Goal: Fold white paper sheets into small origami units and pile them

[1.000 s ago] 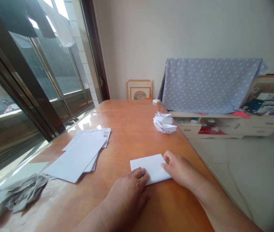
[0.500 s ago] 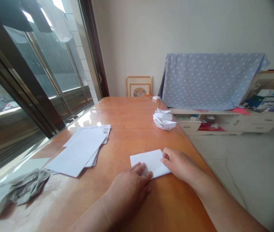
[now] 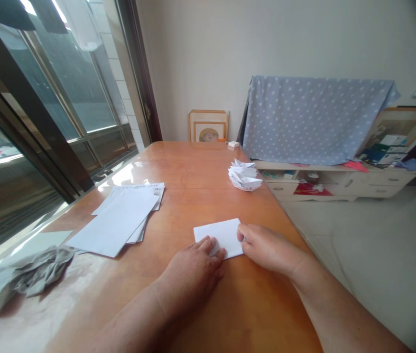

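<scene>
A folded sheet of white paper (image 3: 222, 233) lies on the wooden table in front of me. My left hand (image 3: 196, 262) rests on its lower left part, fingers flat and slightly apart, pressing it down. At the paper's right edge is my right hand (image 3: 262, 245), its thumb and curled fingers closed on that edge. The fingertips of this hand are partly hidden. Farther back, near the table's right side, stands a cluster of folded white paper boats (image 3: 245, 176).
To the left lies a pile of white paper sheets (image 3: 115, 220), some with writing. A grey cloth (image 3: 44, 272) is crumpled at the near left. A small white box (image 3: 233, 144) sits at the table's far end. The table's right edge (image 3: 290, 220) runs close to my right forearm.
My right hand has shifted along the paper's right edge, its fingers curling in more. My left hand stays on the paper. The whole view has moved slightly.
</scene>
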Motion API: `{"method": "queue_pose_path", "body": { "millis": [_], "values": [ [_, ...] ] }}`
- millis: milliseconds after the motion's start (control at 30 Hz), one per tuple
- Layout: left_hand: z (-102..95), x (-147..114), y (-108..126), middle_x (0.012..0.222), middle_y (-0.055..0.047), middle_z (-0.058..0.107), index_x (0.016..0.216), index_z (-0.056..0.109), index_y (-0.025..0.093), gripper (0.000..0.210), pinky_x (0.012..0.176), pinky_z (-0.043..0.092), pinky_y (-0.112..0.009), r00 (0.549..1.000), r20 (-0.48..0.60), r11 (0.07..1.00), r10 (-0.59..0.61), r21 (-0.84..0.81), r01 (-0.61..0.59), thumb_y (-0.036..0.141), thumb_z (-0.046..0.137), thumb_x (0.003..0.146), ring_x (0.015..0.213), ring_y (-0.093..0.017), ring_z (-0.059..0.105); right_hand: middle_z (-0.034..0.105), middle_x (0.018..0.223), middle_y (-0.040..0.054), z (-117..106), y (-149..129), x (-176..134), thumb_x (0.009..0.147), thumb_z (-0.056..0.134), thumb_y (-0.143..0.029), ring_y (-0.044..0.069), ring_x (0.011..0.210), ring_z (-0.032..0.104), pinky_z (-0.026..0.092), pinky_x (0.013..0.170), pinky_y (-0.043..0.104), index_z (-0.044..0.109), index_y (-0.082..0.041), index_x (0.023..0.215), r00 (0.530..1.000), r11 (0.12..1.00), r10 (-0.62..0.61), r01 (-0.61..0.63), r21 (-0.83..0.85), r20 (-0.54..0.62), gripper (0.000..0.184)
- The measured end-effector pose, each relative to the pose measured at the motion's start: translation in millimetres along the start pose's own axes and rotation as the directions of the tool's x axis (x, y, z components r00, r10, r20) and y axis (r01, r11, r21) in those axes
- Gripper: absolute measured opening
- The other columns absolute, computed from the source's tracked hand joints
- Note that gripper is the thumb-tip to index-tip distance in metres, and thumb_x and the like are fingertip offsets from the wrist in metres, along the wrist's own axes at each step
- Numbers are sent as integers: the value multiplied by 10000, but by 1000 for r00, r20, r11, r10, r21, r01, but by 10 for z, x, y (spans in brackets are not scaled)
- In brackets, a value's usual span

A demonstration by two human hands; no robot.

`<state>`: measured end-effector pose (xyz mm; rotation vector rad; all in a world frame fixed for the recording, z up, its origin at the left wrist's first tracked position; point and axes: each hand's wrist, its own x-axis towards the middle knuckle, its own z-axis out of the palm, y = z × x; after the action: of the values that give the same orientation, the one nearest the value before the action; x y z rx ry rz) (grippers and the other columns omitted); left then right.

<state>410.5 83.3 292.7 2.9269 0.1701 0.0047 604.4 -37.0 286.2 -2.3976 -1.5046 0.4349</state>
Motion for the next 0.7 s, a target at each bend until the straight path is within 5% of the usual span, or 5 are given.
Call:
{"method": "queue_pose_path", "body": {
  "millis": [233,467,567,700],
  "values": [
    [-48,-48,40,1415,-143,527,1415,537,264,481,1075,451,-464,999,37,999,-36,-14,36,321,543,937,1307,-336,519,653,858,16,-17,67,4,800,537,-125,150,737,534,294,611,246,597,-203,911,998,994,-8,2,109,62,149],
    [-75,-53,26,1361,-96,570,1366,583,328,420,1090,440,-438,997,76,999,-7,-44,10,340,537,949,1309,-313,527,661,879,19,-11,78,16,810,546,-150,150,750,542,303,617,247,593,-201,892,995,994,21,-31,102,96,107],
    [-74,-53,30,1395,-108,539,1374,578,324,429,1068,454,-439,997,69,999,-23,-21,24,354,534,949,1302,-329,527,661,872,28,-6,38,11,853,564,-259,157,752,548,306,622,253,589,-200,881,996,996,35,-41,76,87,69],
    [-99,-49,36,1302,-108,569,1385,564,337,446,955,518,-412,997,71,1000,-7,-10,8,365,531,941,1120,-301,622,665,862,30,10,-39,-5,826,633,-533,173,721,548,292,600,265,579,-219,939,995,997,83,-83,-8,53,338]
  ]
}}
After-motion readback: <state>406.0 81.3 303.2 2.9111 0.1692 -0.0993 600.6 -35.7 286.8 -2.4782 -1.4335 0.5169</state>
